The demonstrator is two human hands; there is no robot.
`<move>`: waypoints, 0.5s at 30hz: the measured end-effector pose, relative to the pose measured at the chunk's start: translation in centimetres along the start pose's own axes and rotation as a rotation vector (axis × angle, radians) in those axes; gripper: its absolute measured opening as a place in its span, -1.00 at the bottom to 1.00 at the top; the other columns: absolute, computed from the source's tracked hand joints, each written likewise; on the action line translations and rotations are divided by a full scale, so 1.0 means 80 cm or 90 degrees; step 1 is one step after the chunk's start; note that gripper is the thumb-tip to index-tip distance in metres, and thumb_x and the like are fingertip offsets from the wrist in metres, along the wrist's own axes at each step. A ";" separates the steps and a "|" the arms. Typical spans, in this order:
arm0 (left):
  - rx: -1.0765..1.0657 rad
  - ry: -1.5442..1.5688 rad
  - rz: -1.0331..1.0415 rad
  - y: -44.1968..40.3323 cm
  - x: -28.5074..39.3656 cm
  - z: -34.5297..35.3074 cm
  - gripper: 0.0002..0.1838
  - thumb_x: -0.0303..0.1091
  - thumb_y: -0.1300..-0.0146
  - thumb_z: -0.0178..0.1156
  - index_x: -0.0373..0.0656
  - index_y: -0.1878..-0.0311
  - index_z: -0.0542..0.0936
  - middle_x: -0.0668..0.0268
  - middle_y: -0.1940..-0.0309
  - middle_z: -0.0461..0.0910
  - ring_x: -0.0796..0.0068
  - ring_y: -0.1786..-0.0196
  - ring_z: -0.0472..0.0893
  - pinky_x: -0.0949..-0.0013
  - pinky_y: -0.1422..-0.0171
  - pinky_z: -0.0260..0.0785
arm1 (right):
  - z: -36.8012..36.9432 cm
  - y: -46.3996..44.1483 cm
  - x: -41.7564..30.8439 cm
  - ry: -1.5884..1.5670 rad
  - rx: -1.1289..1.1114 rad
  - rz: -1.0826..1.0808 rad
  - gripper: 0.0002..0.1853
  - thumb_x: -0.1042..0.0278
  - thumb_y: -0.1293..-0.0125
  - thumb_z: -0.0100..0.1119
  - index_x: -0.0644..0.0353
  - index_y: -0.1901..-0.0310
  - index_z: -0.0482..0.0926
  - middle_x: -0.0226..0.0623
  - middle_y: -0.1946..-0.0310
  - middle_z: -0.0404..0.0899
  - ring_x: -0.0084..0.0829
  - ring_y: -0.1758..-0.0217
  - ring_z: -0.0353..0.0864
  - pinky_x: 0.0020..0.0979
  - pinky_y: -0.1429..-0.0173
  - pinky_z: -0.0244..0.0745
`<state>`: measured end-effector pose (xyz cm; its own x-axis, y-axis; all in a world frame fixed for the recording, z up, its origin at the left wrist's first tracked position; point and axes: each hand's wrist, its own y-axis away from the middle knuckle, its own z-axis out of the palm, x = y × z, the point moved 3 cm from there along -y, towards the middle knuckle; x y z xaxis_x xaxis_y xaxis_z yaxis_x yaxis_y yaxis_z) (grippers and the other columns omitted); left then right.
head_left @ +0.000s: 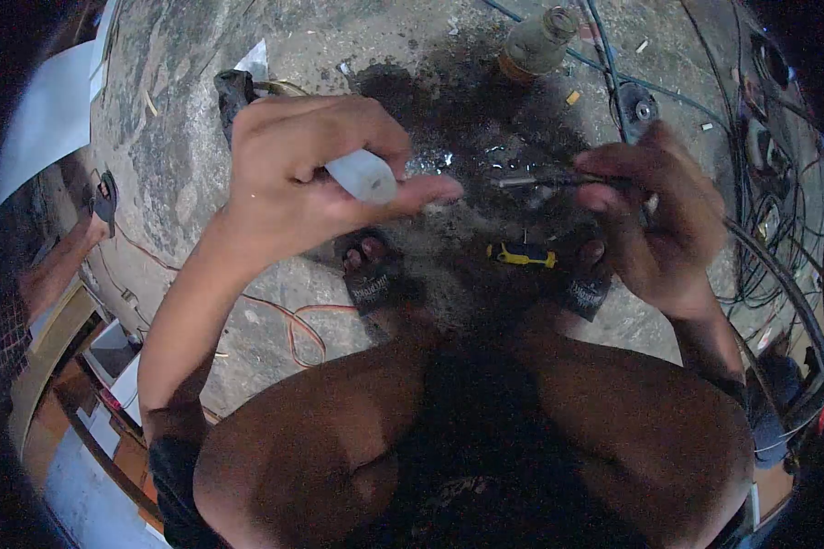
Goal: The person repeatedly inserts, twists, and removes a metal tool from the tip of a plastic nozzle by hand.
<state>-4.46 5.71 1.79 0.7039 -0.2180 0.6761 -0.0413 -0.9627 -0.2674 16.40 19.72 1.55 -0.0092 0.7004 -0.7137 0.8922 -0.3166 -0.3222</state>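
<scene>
My left hand (316,169) is closed around a pale, whitish cylinder (364,177) whose rounded end points toward the middle. Its thumb is stretched out to the right below that end. In my right hand (655,220), thumb and fingers pinch a thin dark rod-like tool (522,181) with a lighter metallic tip aimed left. The tip is apart from the cylinder. A thick black cable (778,265) curves away beyond my right hand; whether it joins the tool is hidden. On the floor between my feet lies a yellow and black screwdriver handle (522,253).
A glass bottle (540,46) stands on the wet, stained concrete floor (183,55) ahead. Tangled dark cables (778,220) lie at the right. An orange cord (293,320) loops near my left foot. Another person's foot (101,215) is at the far left.
</scene>
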 end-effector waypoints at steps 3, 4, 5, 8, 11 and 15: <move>0.020 0.017 -0.013 -0.006 0.016 -0.006 -0.70 -0.32 0.11 0.56 -0.18 0.57 0.56 0.31 0.62 0.55 0.42 0.59 0.59 0.46 0.54 0.34 | -0.002 0.008 0.012 -0.044 0.073 -0.096 -0.78 0.47 0.04 0.48 0.30 0.33 0.66 -0.24 0.43 0.66 -0.38 0.44 0.54 -0.43 0.33 0.38; 0.019 0.027 -0.023 -0.006 0.019 -0.007 -0.70 -0.32 0.13 0.57 -0.17 0.58 0.56 0.32 0.64 0.55 0.43 0.59 0.59 0.47 0.54 0.34 | 0.000 0.009 0.011 -0.076 0.107 -0.109 -0.76 0.45 0.05 0.49 0.31 0.34 0.66 -0.24 0.42 0.67 -0.39 0.44 0.54 -0.43 0.33 0.38; 0.029 0.040 -0.029 -0.004 0.020 -0.005 -0.69 -0.30 0.17 0.59 -0.12 0.60 0.56 0.37 0.66 0.53 0.46 0.59 0.57 0.46 0.52 0.34 | 0.007 0.008 -0.001 -0.135 0.154 -0.091 -0.74 0.41 0.07 0.51 0.31 0.35 0.66 -0.22 0.41 0.68 -0.39 0.44 0.54 -0.44 0.32 0.38; 0.040 0.070 -0.046 0.003 0.020 0.002 -0.67 -0.26 0.27 0.62 0.01 0.63 0.56 0.47 0.71 0.50 0.50 0.59 0.54 0.42 0.48 0.34 | -0.001 -0.009 -0.001 -0.170 0.103 -0.195 -0.67 0.29 0.12 0.55 0.29 0.35 0.65 -0.21 0.41 0.68 -0.39 0.42 0.54 -0.45 0.29 0.37; 0.013 0.058 -0.061 0.006 0.025 0.003 -0.68 -0.22 0.28 0.62 0.07 0.64 0.56 0.49 0.71 0.47 0.48 0.59 0.53 0.39 0.49 0.33 | -0.006 -0.011 0.002 -0.254 0.055 -0.152 -0.60 0.15 0.07 0.56 0.26 0.34 0.62 -0.21 0.40 0.66 -0.40 0.40 0.53 -0.45 0.25 0.37; 0.009 0.004 -0.002 -0.003 0.037 -0.001 -0.65 -0.14 0.31 0.62 0.12 0.64 0.54 0.52 0.66 0.48 0.46 0.56 0.54 0.37 0.48 0.36 | 0.008 -0.008 0.009 -0.376 0.111 -0.031 -0.57 0.08 -0.01 0.52 0.25 0.31 0.58 -0.23 0.40 0.63 -0.41 0.38 0.52 -0.44 0.23 0.37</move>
<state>-2.46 5.28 3.90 0.7000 -0.2163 0.6806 -0.0291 -0.9609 -0.2754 15.55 20.05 0.82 -0.3408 0.2605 -0.9033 0.7981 -0.4276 -0.4244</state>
